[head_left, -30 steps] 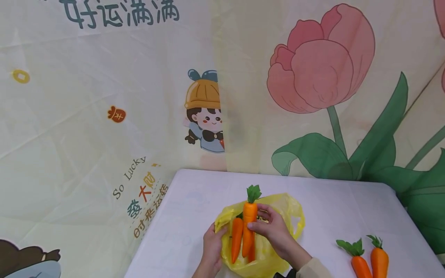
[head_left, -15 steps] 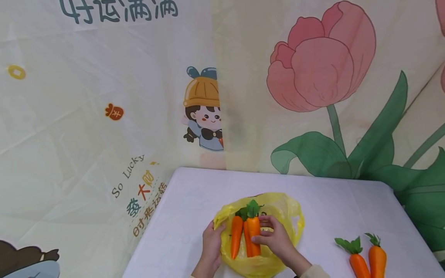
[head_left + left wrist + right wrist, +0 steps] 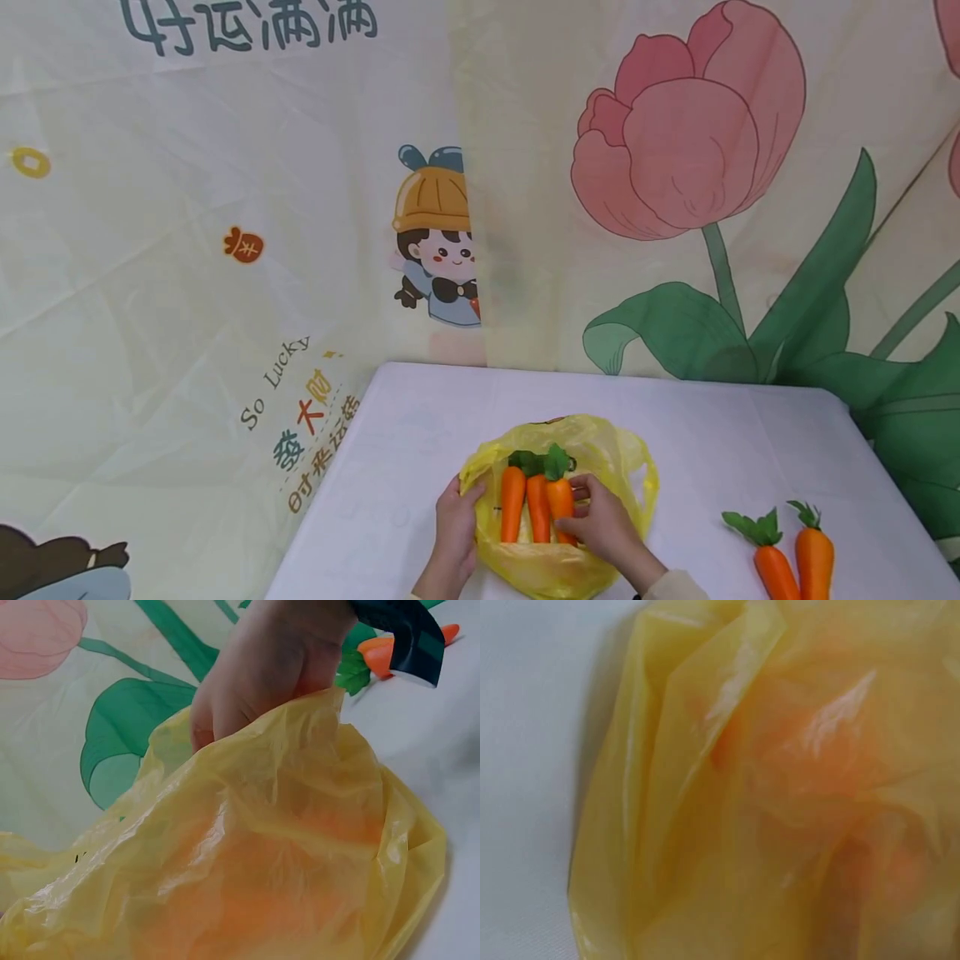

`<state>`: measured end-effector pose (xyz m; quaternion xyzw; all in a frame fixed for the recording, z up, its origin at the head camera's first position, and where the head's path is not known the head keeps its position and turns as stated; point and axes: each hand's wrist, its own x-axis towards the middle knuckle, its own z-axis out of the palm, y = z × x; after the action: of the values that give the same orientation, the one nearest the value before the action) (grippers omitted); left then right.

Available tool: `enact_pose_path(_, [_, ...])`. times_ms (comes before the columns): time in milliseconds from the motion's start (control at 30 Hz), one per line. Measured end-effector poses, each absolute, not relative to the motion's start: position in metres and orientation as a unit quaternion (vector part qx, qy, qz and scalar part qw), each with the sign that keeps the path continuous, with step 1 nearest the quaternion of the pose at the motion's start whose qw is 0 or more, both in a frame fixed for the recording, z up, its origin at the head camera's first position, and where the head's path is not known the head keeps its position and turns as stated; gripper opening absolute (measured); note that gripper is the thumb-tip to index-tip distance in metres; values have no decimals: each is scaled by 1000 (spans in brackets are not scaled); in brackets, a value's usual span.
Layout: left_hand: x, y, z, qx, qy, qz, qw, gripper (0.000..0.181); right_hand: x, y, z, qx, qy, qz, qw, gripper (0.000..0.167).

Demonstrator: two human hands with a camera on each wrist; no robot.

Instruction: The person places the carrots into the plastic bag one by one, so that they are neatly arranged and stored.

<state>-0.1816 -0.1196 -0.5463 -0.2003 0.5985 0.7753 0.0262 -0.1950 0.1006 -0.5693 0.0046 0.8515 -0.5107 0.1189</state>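
Observation:
A yellow plastic bag (image 3: 547,575) lies with its mouth wide on the white table. My left hand (image 3: 456,533) grips its left rim. Inside, two carrots with green tops, the left carrot (image 3: 513,504) and the middle carrot (image 3: 538,510), lie side by side. My right hand (image 3: 609,527) reaches into the bag and holds a third carrot (image 3: 561,500) between thumb and fingers, to the right of the others. The carrots' lower ends are hidden behind the bag's near side. In the right wrist view only the bag (image 3: 682,825) shows, with blurred orange through the film.
Two more carrots lie at the table's front right, one a carrot (image 3: 776,573) and beside it another carrot (image 3: 815,560). The white table (image 3: 420,433) meets a printed cloth backdrop (image 3: 337,208) at its far edge.
My right hand has lowered its carrot into the bag and shifted it rightward beside the other two. The left hand keeps its grip on the rim.

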Motion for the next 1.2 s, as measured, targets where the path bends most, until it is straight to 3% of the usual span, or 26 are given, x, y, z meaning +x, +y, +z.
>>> enact_pose_path(400, [-185, -119, -548, -215, 603, 767, 35, 52, -196, 101, -586, 9, 812, -572, 115, 73])
enact_pose_path(800, [-184, -120, -548, -215, 603, 768, 35, 50, -187, 99, -588, -40, 801, -588, 104, 59])
enact_pose_path(1000, [-182, -120, -549, -218, 606, 764, 39, 50, -173, 104, -560, -109, 840, -527, 74, 61])
enact_pose_path(1200, [-182, -122, -548, -208, 607, 766, 33, 49, -149, 125, -518, -104, 903, -416, -14, 62])
